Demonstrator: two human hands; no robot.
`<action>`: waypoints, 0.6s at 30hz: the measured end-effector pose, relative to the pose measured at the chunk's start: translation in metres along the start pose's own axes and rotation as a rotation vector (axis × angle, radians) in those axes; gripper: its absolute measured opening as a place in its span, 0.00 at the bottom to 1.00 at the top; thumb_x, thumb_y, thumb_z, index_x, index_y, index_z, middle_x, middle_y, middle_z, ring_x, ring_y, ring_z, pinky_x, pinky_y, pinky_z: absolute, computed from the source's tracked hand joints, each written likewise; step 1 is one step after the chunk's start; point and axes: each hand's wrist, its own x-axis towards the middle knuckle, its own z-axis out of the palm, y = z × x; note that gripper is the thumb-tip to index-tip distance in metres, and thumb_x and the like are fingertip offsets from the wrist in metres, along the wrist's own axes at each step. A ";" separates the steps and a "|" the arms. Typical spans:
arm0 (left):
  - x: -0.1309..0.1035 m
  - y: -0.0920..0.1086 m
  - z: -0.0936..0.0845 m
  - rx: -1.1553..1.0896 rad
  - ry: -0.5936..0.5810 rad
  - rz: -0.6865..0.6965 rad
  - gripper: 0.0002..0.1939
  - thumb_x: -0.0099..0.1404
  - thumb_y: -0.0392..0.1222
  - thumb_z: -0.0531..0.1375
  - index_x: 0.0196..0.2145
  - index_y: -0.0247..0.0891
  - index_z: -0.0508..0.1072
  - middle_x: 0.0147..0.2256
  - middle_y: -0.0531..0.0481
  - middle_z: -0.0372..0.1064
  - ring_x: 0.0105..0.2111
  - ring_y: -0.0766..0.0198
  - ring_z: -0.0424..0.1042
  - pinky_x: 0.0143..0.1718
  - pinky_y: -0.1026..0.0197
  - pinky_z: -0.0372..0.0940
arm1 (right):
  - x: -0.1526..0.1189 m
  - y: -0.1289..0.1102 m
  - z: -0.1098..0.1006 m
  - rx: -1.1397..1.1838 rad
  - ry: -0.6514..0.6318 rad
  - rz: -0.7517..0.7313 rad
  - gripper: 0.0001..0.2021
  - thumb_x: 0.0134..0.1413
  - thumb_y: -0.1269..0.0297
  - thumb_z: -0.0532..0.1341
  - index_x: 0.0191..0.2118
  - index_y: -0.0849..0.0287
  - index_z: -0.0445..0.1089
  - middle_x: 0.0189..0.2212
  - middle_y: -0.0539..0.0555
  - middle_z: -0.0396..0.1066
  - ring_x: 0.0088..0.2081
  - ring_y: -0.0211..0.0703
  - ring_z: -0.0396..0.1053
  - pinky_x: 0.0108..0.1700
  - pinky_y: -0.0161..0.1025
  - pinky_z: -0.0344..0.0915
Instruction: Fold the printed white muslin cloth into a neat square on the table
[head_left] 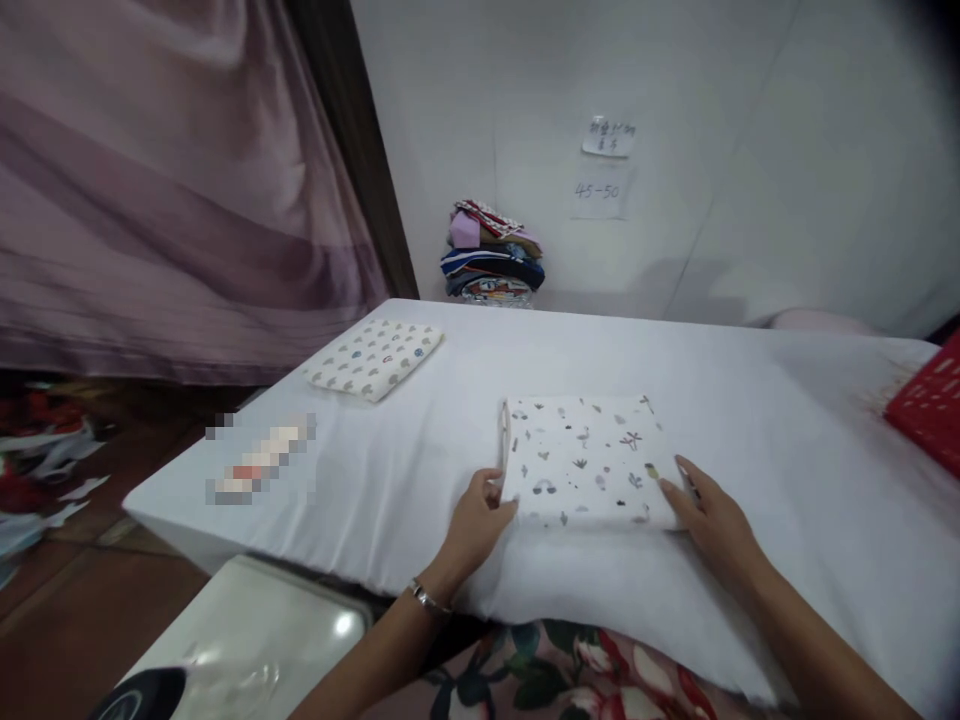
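A folded white cloth (577,465) printed with small rainbows, birds and plants lies on the white-covered table (739,400) in front of me. Its left side shows a folded, layered edge. My left hand (484,515) pinches the near left corner, thumb on top and fingers partly hidden beneath; a metal bracelet (430,597) is on that wrist. At the opposite edge, my right hand (709,510) has its thumb on the cloth and its forefinger along the side, with the other fingers mostly out of sight. Farther left lies a second folded cloth (375,358) with a grey mushroom-like print.
Against the wall stands a pile of folded fabrics (491,260). A blurred-out item (262,460) lies near the table's left edge. Red fabric (934,410) is at the far right, a pink curtain (172,190) at the left. Below it sits a pale glossy surface (255,640).
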 end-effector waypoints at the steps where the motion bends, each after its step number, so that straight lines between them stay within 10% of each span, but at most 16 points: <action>1: 0.002 0.000 -0.003 0.031 -0.018 -0.013 0.19 0.55 0.43 0.59 0.44 0.37 0.62 0.23 0.56 0.63 0.26 0.65 0.66 0.29 0.62 0.61 | 0.000 0.000 -0.002 0.009 -0.016 0.023 0.33 0.52 0.44 0.52 0.60 0.56 0.56 0.55 0.57 0.61 0.52 0.52 0.62 0.50 0.45 0.62; 6: 0.014 0.031 -0.007 0.338 0.115 0.141 0.29 0.57 0.50 0.57 0.53 0.37 0.58 0.47 0.43 0.65 0.41 0.57 0.69 0.40 0.54 0.65 | 0.023 -0.006 -0.014 0.011 -0.088 0.090 0.34 0.52 0.42 0.51 0.61 0.55 0.54 0.44 0.56 0.69 0.39 0.47 0.69 0.43 0.43 0.64; 10: 0.029 0.059 0.016 0.641 0.101 0.506 0.28 0.63 0.51 0.51 0.57 0.35 0.56 0.60 0.40 0.51 0.60 0.51 0.49 0.57 0.47 0.51 | 0.049 -0.018 -0.012 -0.038 -0.133 0.078 0.34 0.53 0.44 0.51 0.62 0.57 0.50 0.43 0.57 0.69 0.39 0.47 0.69 0.41 0.42 0.63; 18: 0.057 0.025 0.040 0.952 -0.114 0.298 0.35 0.65 0.59 0.41 0.61 0.32 0.52 0.64 0.42 0.37 0.64 0.53 0.34 0.61 0.46 0.38 | 0.055 -0.018 0.000 -0.143 -0.143 0.031 0.33 0.56 0.47 0.48 0.63 0.60 0.48 0.48 0.63 0.67 0.48 0.55 0.65 0.46 0.46 0.60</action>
